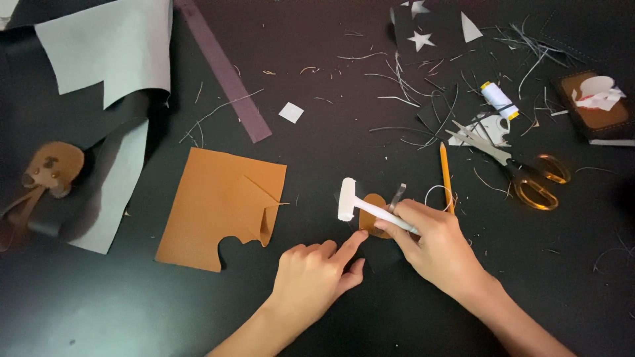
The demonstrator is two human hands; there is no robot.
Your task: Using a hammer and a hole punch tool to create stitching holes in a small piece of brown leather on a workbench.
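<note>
Head view: right hand (pixel 433 248) grips white plastic mallet (pixel 360 205) over rounded tan leather piece (pixel 374 221); left hand (pixel 314 274) half-closed, forefinger extended.

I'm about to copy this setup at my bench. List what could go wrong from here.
1. The left hand has a fingertip right beside the small tan piece under the white mallet; a stray blow could hit the finger.
2. The right hand grips the mallet close to the work, so the piece may shift.
3. The open scissors lie near the right arm, blades exposed; a sweep could catch them.
</note>
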